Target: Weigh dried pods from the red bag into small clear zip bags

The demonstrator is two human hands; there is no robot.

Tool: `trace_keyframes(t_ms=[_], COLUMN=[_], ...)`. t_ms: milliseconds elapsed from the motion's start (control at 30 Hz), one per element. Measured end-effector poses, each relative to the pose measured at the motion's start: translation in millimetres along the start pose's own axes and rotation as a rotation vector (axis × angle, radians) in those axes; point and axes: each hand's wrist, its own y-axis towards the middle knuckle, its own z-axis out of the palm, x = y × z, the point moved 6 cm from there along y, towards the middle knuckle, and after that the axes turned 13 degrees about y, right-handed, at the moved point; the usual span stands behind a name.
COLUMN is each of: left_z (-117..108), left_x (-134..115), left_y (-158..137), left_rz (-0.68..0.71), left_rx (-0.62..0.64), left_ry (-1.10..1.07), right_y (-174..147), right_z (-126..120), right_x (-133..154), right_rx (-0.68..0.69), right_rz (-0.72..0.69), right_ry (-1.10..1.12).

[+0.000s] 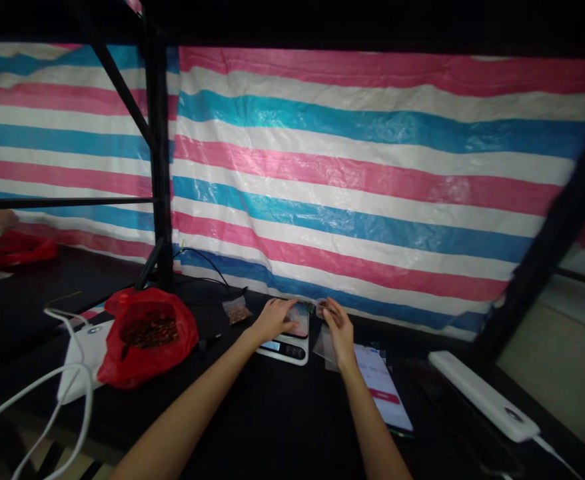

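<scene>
White scale (287, 349) beneath left hand (273, 319), fingers parted, hold unclear; right hand (341, 329) pinching clear cup (321, 307)

Looking pretty dim here tbh. The striped tarp (342, 173) is catching most of the light and showing shiny glare patches, the black counter (282, 413) is sinking into shadow, edges are stretching wide-angle style, and details around the hands (275, 319) are coming out soft.

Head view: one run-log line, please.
left hand: at digital scale; right hand: holding small clear container; red plastic bag: open, left of digital scale
</scene>
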Motion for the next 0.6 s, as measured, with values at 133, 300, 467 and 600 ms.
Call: trace_keyframes(t_ms=[133, 300, 467, 600], left_z=[-4, -8, -15, -25], left_x=[1, -4, -4, 4], left_y=[-7, -12, -15, -16], left_rz=[0.005, 0.114, 0.093, -0.032], left_rx=[-0.042, -0.056, -0.119, -0.224], left_ry=[0.018, 0.065, -0.011, -0.273], right_y=[-4, -8, -10, -13], right_z=[7, 13, 18, 24], right_x=[-7, -18, -17, -12], right_rx=[0.009, 0.027, 0.039, 0.057], right_rz=[0.013, 0.048, 0.077, 0.105], right_ry=[0.058, 0.076, 0.05, 0.076])
